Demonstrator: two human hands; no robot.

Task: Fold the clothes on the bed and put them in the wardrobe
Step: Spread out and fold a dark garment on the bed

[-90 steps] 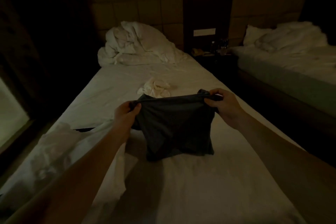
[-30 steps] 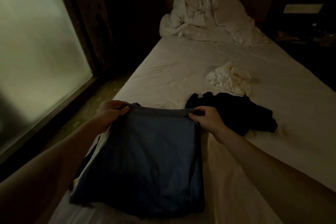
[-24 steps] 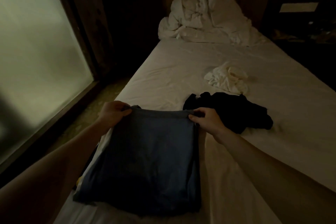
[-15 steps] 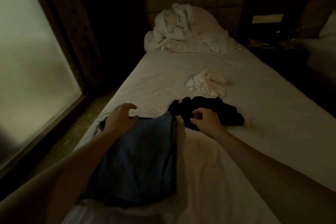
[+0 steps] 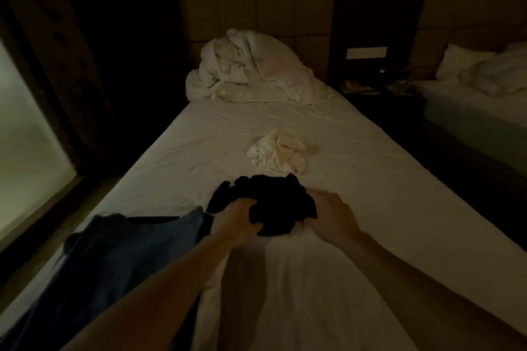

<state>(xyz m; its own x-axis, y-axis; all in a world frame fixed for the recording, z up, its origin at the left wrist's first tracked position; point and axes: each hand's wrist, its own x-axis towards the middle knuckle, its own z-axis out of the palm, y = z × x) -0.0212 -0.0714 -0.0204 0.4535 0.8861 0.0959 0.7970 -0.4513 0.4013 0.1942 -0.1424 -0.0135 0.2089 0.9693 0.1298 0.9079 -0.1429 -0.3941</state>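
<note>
Gripping the black garment [image 5: 273,202] from both sides, the left hand [image 5: 235,221] is curling its fingers into the near-left edge while the right hand [image 5: 330,216] is clutching the near-right edge. That crumpled garment is lying on the bed [image 5: 370,179] sheet. Just left of the black garment, the folded blue garment [image 5: 119,259] is resting flat at the bed's edge. Just beyond the black garment a white crumpled cloth [image 5: 278,152] is lying, and well beyond it a heaped white duvet [image 5: 251,71] is sitting.
</note>
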